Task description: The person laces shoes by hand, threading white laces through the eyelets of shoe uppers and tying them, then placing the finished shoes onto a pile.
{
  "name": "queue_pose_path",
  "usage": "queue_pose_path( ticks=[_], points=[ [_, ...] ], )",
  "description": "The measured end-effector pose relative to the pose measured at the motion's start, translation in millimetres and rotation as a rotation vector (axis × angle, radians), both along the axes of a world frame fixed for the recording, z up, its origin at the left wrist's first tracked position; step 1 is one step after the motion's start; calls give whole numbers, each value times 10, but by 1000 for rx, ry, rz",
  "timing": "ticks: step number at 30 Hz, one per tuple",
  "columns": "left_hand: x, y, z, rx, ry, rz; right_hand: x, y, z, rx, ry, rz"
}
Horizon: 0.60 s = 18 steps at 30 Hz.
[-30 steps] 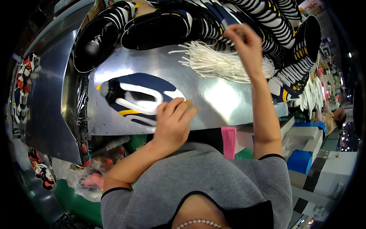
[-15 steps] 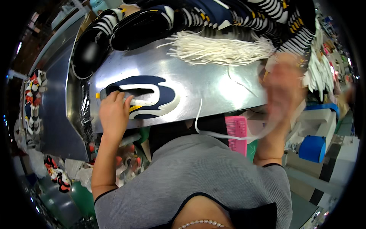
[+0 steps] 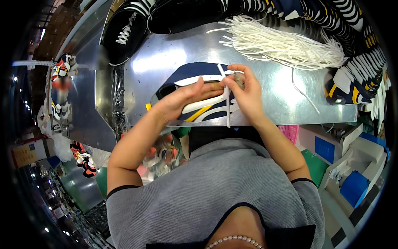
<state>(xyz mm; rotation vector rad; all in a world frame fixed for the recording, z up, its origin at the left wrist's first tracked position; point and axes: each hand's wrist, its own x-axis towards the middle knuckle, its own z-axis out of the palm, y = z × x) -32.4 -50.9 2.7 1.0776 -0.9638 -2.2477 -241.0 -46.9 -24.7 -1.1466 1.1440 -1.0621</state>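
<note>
A navy shoe upper [image 3: 190, 70] with white eyelet strips and yellow and white side stripes lies at the table's near edge. My left hand [image 3: 185, 98] reaches into its throat from the left, fingers straight, thumb over the far eyelet strip, holding the upper. A flat white shoelace [image 3: 227, 108] lies crosswise over the toe end of the throat, one end hanging to the near edge. My right hand [image 3: 248, 92] is closed at the fingertips on this lace, right beside the left fingertips. The exact grip between the fingertips is partly hidden.
On the metal table [image 3: 290, 93], a bundle of white laces [image 3: 282, 43] lies at the far right, one lace trailing nearer. Dark shoes [image 3: 124, 35] stand at the far left. Stacked uppers [image 3: 356, 79] line the right side. A pink basket [image 3: 289, 132] sits below the near edge.
My right hand has come in from the far right, bringing the lace onto the upper. My left hand has moved from the heel end into the throat. The whole view has shifted.
</note>
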Motion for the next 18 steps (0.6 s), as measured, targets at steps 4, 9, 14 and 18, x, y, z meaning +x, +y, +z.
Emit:
queue_pose_path(
  ticks=[4,9,14,18],
  points=[
    [-271,-31,82,79,-5,124,-148,-2,119,-160,-6,-42],
    [-649,119,145,-152,47,268,-248,66,157,-90,-158,-41],
    [-538,171,59,-119,-28,200,-274,216,203,-85,-210,-8],
    [-609,228,75,-218,4,283,-298,282,294,-107,-132,-53]
  ],
)
